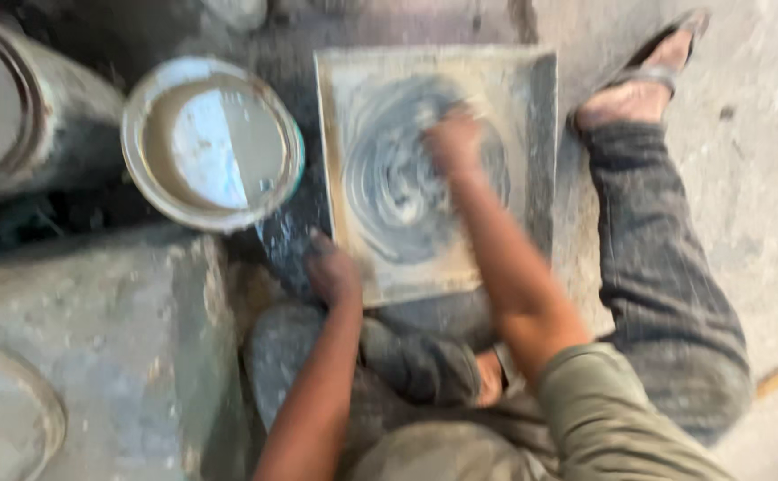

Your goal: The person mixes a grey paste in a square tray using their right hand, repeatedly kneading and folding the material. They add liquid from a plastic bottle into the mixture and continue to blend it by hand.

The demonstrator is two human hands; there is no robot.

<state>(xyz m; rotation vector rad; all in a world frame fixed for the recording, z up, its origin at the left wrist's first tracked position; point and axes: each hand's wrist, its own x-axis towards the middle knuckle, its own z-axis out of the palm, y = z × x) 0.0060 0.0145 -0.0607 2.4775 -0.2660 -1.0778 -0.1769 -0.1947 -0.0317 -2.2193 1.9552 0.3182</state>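
Our right hand (454, 142) presses flat on the square grey slurry-smeared slab (513, 89), our left hand (331, 270) gripping its near-left corner.

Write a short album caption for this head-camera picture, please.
Seated on the floor, a person's right hand rubs grey swirls over a square slab while the left hand steadies its edge beside a bucket.

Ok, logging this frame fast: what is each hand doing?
Left hand: resting on the square slab edge.
Right hand: pressed on the slab's wet swirl; grip blurred.
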